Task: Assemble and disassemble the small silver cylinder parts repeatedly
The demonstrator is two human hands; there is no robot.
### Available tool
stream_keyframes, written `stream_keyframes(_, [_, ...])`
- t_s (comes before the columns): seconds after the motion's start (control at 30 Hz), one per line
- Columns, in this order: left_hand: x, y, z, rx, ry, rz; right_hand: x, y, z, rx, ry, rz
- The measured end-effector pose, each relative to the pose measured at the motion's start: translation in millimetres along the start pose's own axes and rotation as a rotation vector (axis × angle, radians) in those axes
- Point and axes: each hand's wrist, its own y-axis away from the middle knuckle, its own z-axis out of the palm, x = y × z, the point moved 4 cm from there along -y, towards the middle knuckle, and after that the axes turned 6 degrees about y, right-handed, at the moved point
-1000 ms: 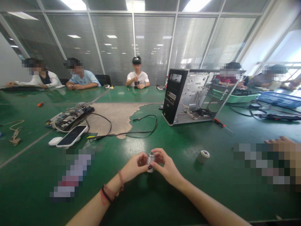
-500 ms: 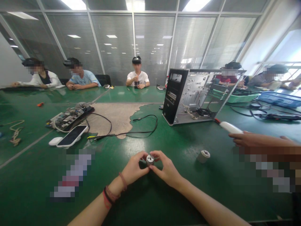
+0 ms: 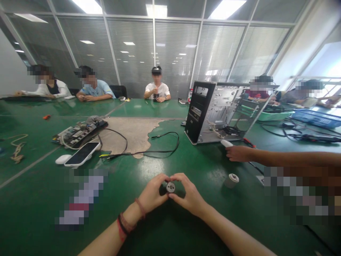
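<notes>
My left hand and my right hand meet low in the middle of the green table. Between their fingertips they hold a small silver metal cylinder, its round end with a central hole facing up. A similar grey cylinder stands on the table to the right of my right hand, untouched. Further right, a co-worker's hand reaches in from the edge with a white oblong object near the open computer case.
On the table are a phone, a white mouse, a circuit board, a black cable and a tan mat. A red-handled screwdriver lies behind the co-worker's hand. Several people sit along the far side.
The silver cylinder has tilted from standing side-on to its end facing up, and my hands have lowered. The co-worker's hand has moved left across the table, carrying the white object.
</notes>
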Motion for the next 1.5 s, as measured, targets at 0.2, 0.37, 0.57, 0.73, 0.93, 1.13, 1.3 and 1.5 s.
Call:
stream_keyframes(0.2, [1,1,2.0,-0.013,-0.057,-0.017,-5,0,-3,0.006,0.016,-0.033])
stream_keyframes(0.37, [-3,0,4.2,-0.030,-0.076,-0.062,-2,0,-4,0.006,0.032,0.010])
stream_keyframes(0.57, [-7,-1,4.2,-0.040,-0.099,-0.071,3,-1,-3,0.005,0.027,0.063])
stream_keyframes(0.73, [-8,-1,4.2,-0.062,-0.170,-0.038,3,-4,0,0.010,0.002,0.064])
stream_keyframes(0.93, [-8,-2,4.0,-0.074,-0.209,-0.028,0,-8,1,0.033,-0.040,0.083])
stream_keyframes(1.13, [-7,-2,4.2,-0.078,-0.208,-0.020,-2,-9,-2,0.069,-0.067,0.117])
stream_keyframes(1.3, [-6,-3,4.4,-0.090,-0.200,-0.023,-2,-10,-4,0.072,-0.084,0.117])
stream_keyframes(1.5, [-4,-2,3.3,-0.102,-0.205,-0.021,4,-10,-18,0.114,-0.102,0.188])
